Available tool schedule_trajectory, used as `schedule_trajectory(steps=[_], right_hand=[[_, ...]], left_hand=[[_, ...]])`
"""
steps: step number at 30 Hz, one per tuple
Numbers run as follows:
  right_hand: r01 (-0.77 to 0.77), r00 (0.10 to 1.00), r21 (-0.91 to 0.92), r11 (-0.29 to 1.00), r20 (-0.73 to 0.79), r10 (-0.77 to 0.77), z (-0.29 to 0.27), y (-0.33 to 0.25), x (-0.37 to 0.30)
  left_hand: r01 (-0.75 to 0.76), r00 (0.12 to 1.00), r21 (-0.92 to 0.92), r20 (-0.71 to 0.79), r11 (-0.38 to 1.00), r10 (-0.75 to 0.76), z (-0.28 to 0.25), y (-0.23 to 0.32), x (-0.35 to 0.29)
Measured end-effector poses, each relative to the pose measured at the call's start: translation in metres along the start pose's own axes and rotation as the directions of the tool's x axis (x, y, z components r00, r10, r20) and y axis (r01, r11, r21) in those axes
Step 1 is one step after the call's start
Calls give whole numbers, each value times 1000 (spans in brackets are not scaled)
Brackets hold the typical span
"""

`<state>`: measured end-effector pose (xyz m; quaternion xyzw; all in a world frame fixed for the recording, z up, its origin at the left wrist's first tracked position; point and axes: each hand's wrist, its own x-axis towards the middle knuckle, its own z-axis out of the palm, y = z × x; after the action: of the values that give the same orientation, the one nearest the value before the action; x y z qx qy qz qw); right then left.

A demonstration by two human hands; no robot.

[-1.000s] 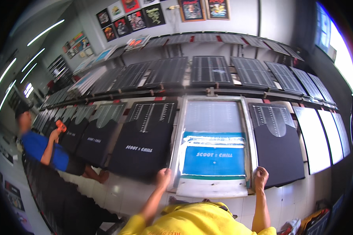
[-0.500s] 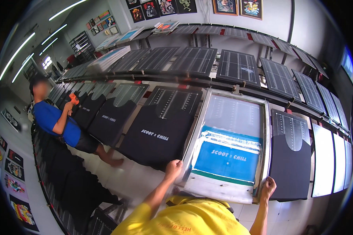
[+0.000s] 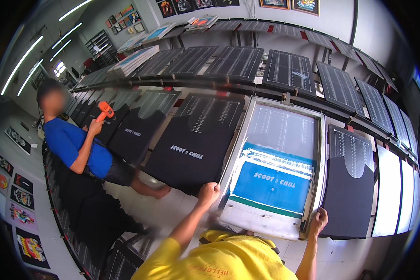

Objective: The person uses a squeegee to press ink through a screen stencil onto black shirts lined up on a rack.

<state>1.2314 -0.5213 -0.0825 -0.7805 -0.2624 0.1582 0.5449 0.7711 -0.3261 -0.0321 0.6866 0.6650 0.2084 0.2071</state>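
A screen printing frame point(image 3: 322, 154) lies over a board in front of me, its mesh partly blue, with pale lettering and a streaky white ink band across it. My left hand point(image 3: 209, 192) is closed in a pinch at the frame's left edge, near its lower end. At the lower right edge, my right hand point(image 3: 318, 221) has its fingers curled against the frame's side; its thumb side faces up. Left of the frame, a black T-shirt point(image 3: 172, 170) with white lettering is stretched on a board. On the right lies a dark shirt point(image 3: 350, 200) without visible print.
A co-worker in a blue shirt point(image 3: 74, 144) stands at the left, holding an orange heat-gun-like tool point(image 3: 105, 111). Further printed shirts point(image 3: 133, 134) line the row. Behind runs a rail with marked black boards point(image 3: 289, 72). Stacked frames point(image 3: 133, 62) rest at the back left.
The co-worker has come nearer, and the orange tool is now further right. My view has shifted slightly. Both my hands stay at the frame's sides, and the frame stays over its board.
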Motion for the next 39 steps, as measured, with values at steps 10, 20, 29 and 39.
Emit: schedule_trajectory(steps=[10, 20, 29, 39], right_hand=[[218, 976, 69, 973, -19, -217, 6, -11, -9], [696, 618, -196, 691, 654, -436, 0, -113, -92], [863, 397, -281, 420, 890, -222, 18, -146, -124], [857, 399, -315, 407, 906, -138, 25, -157, -118]], left_hand=[[-50, 990, 143, -125, 989, 68, -16, 19, -15], [93, 457, -445, 814, 891, 359, -68, 55, -93], [151, 440, -423, 838, 893, 322, 12, 36, -151], [187, 415, -561, 789, 806, 453, 84, 20, -172]])
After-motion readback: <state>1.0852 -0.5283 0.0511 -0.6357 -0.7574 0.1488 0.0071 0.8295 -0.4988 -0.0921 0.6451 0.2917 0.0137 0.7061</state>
